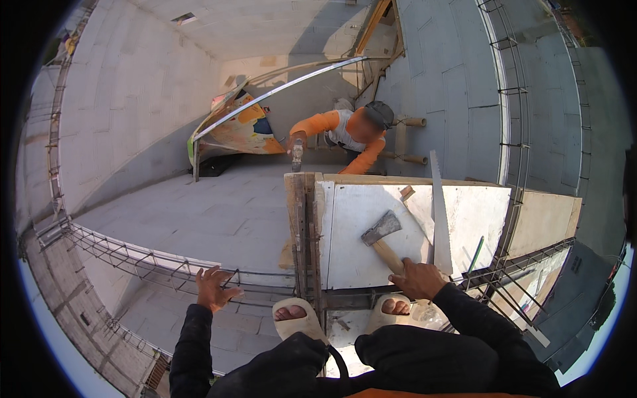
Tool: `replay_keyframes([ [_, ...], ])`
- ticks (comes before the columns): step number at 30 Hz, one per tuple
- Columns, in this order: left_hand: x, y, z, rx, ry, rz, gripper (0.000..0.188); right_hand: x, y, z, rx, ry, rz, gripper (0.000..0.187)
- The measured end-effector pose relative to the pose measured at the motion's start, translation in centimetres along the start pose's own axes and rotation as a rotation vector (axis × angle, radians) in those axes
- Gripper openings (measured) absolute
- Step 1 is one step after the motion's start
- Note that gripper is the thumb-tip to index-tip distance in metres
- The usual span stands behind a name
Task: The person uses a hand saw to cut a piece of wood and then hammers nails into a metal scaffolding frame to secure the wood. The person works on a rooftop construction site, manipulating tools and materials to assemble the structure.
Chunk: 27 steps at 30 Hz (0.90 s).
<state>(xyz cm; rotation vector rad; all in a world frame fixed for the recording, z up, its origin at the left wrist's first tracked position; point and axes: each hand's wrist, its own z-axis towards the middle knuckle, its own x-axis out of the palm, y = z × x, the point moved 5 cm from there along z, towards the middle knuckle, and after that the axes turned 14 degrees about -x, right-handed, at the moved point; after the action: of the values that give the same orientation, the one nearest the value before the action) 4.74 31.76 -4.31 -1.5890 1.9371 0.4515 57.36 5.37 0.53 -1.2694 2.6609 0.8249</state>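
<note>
My right hand [419,280] is closed round the lower end of a hatchet's wooden handle. The hatchet [382,229] has a worn grey head, lying over a white-faced board [352,199]. Just right of it a long handsaw blade [439,222] lies across the board; its handle cannot be made out. A small brown wood piece [407,193] and a thin green stick [476,254] are also on the board. My left hand [215,289] is open, fingers spread, beside a steel rebar cage [255,275]. Whether it touches the bars I cannot tell.
A co-worker [355,136] in orange sleeves stands below, beyond the board, holding up a hammer [297,156]. Upright planks [305,232] form the board's left edge. My sandalled feet [298,318] stand high on the wall top. Rebar ends [517,302] stick out right.
</note>
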Motion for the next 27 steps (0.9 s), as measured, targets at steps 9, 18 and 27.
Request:
replay_keyframes([
  [9,-0.3,-0.5,-0.5,0.037,-0.066,0.047,0.066,-0.2,0.4,0.1,0.027,0.030,-0.002,0.066],
  [18,-0.1,-0.3,-0.5,0.068,-0.073,0.037,0.075,0.3,0.3,-0.3,0.021,0.002,-0.012,0.069],
  [27,-1.0,-0.8,-0.1,-0.070,0.054,0.055,0.080,1.1,0.2,-0.1,-0.005,-0.074,-0.055,0.070],
])
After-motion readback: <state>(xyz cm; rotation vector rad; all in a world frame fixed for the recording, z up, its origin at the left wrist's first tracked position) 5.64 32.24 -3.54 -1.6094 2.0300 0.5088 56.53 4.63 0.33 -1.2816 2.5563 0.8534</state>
